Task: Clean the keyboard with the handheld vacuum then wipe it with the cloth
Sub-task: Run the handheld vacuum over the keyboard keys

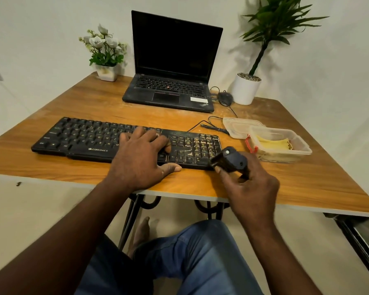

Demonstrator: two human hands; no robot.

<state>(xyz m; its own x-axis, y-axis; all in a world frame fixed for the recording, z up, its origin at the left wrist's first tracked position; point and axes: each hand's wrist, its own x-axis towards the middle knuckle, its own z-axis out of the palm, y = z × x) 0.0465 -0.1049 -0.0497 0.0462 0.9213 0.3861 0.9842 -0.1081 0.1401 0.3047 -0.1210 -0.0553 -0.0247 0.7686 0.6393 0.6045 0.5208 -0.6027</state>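
step: vacuum pass, judged early or mid; cloth not touched yet
keyboard (83, 139): black, lies flat across the near half of the table (73, 103), long edge towards the person; the right-end keys show pale grime
left hand (141, 154): palm down on the keys right of centre, fingers straight and spread, gripping nothing; thumb on the table just in front of the keyboard; looks like it pins the board
right hand (254, 188): fingers and thumb curled round the handheld vacuum (230, 159), a firm wrap
handheld vacuum: small, dark, at the keyboard's near right corner by the number pad; whether the nozzle touches the keys cannot be told
cloth (273, 143): yellow, folded inside an open clear container (303, 149) right of the keyboard; lid (237, 126) beside it, further back
next move, judged: run the nozzle along the key rows from the right end leftwards, low over the gaps; the left hand has to shift off the covered keys so they get a pass
after that: set the vacuum down, take the cloth from the container, wipe
risk: the keyboard cable runs near the lid; a hard push could slide the board
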